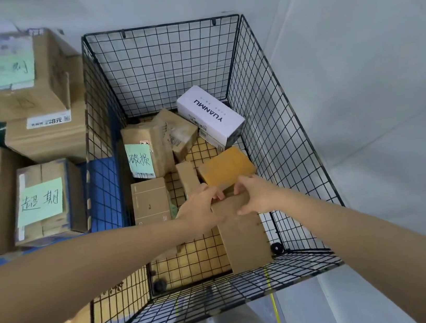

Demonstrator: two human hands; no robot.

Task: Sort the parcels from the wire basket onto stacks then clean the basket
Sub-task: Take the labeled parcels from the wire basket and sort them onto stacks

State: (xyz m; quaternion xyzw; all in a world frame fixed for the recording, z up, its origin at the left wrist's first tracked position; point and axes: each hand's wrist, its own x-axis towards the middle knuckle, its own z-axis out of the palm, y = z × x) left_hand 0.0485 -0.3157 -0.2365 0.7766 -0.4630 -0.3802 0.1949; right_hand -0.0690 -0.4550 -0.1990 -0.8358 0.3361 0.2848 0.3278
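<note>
Status: sorting stage, under way. Cleaning not begun.

The wire basket stands on the floor, seen from above, with both arms reaching in. The left hand and right hand hold the top edge of a flat brown parcel. It stands on end against the near wall, inside the basket.

Grip: the fingers of each hand curl over the parcel's top edge, pinching it from either side. Cannot tell whether the parcel is clear of the basket bottom.

Other parcels in the basket, six counted:
- white box, tilted at the far right
- yellow box, just beyond the hands
- noted box, with a green note, at the left
- tilted brown box, between the noted box and the white box
- narrow brown box, mid-basket
- square brown box, near left

Outside, to the left, the stacks already carry cartons, among them a labelled carton and an upper carton, each with a green note.

Judgement: sorting is partly done. Left to do: place the held parcel, move the six others, then clean the basket. No cleaning cloth in view.
</note>
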